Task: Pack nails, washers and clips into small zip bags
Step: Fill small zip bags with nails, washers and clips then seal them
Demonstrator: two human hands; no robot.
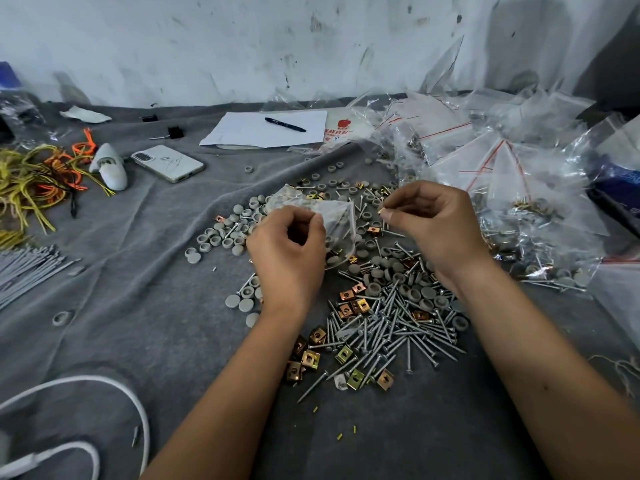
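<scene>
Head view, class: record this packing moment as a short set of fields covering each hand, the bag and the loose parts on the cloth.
left hand: left hand holds the small zip bag open
right hand: right hand pinches a brass clip beside the bag
bag contents: a few parts, hard to identify
loose parts: nails, grey washers, all on the grey cloth
far right: filled bags

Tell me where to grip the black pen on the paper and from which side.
Take the black pen across its mid-barrel, coming from above. It lies flat on the white paper, slanted, nothing touching it, so pinching across the narrow barrel should hold better than taking an end.
</scene>
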